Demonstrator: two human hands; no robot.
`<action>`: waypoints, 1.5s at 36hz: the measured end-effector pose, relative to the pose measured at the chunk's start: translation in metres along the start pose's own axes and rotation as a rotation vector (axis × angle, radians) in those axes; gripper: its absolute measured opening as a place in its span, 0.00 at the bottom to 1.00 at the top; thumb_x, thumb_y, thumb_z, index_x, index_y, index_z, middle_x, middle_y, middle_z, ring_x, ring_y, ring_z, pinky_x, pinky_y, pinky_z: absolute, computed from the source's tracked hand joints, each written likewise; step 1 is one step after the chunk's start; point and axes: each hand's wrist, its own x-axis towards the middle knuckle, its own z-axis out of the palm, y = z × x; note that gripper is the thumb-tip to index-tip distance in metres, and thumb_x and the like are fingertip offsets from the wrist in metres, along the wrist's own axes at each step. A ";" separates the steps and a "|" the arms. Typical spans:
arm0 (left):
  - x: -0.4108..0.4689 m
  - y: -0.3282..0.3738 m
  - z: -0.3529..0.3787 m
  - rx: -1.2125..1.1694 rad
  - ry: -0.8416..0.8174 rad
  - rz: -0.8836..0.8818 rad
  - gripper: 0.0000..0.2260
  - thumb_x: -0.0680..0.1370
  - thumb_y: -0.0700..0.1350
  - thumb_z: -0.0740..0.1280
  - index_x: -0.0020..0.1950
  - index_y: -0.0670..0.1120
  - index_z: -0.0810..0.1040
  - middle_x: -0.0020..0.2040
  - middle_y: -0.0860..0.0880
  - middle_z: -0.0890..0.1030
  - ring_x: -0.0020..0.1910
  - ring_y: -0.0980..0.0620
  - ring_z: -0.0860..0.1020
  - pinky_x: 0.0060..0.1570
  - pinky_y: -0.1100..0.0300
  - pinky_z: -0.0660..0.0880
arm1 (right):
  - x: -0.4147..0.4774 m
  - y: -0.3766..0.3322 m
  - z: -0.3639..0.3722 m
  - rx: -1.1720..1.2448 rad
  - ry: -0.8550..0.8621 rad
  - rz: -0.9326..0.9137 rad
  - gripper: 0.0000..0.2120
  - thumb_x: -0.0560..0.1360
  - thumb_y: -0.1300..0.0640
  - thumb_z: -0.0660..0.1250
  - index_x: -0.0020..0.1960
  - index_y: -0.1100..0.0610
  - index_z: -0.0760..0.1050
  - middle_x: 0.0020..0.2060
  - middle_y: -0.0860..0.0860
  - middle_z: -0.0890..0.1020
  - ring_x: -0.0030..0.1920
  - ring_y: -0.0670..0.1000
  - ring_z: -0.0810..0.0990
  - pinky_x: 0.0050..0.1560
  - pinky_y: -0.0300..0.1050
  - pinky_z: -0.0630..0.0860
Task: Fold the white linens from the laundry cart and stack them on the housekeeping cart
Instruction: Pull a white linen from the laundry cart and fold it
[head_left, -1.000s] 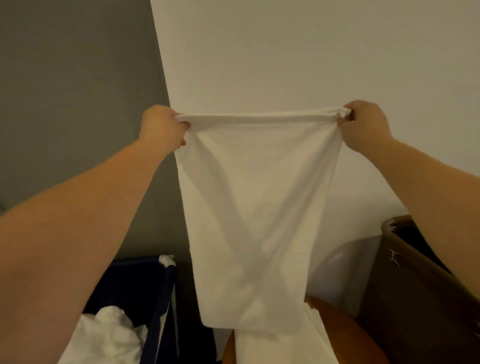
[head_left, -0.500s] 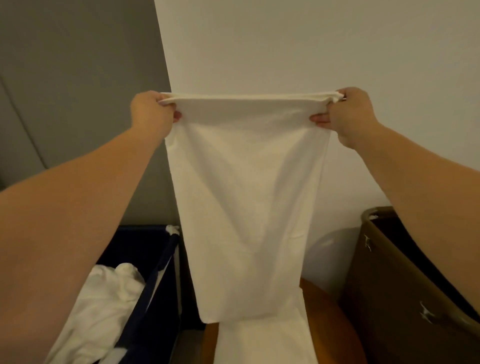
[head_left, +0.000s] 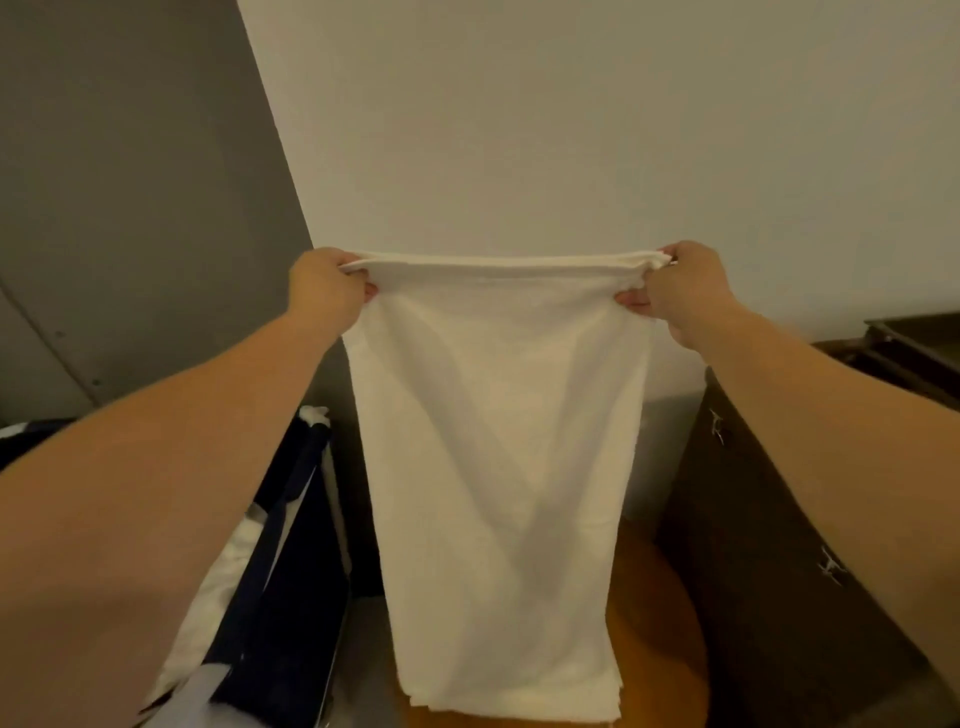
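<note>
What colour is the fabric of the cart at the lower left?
The cart is dark navy blue, seen best in the head view.

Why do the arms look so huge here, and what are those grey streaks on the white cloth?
Head view: the wide-angle lens swells the left arm and right arm near the frame's edges; dim, warm light tints the white cloth cream; the grey streaks look like soft shadows of its own folds; slightly soft, no glare.
</note>
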 end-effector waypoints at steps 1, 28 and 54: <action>0.004 -0.010 0.009 0.011 -0.021 -0.016 0.07 0.75 0.34 0.67 0.49 0.44 0.82 0.47 0.40 0.83 0.48 0.43 0.82 0.54 0.48 0.79 | 0.006 0.011 0.004 -0.018 0.006 0.020 0.09 0.77 0.70 0.60 0.54 0.59 0.69 0.45 0.56 0.74 0.33 0.54 0.80 0.35 0.45 0.82; -0.048 -0.303 0.129 0.116 -0.373 -0.313 0.15 0.76 0.31 0.63 0.37 0.49 0.69 0.41 0.49 0.74 0.42 0.53 0.73 0.44 0.62 0.75 | 0.005 0.312 0.076 -0.524 0.009 0.433 0.08 0.76 0.65 0.66 0.47 0.53 0.74 0.43 0.51 0.78 0.44 0.50 0.77 0.37 0.39 0.74; -0.227 -0.431 0.148 0.587 -0.620 -0.615 0.03 0.76 0.38 0.63 0.47 0.44 0.70 0.42 0.48 0.71 0.42 0.48 0.73 0.39 0.58 0.70 | -0.132 0.485 0.040 -0.972 -0.399 0.673 0.12 0.75 0.51 0.62 0.38 0.55 0.80 0.36 0.54 0.80 0.40 0.54 0.80 0.41 0.42 0.78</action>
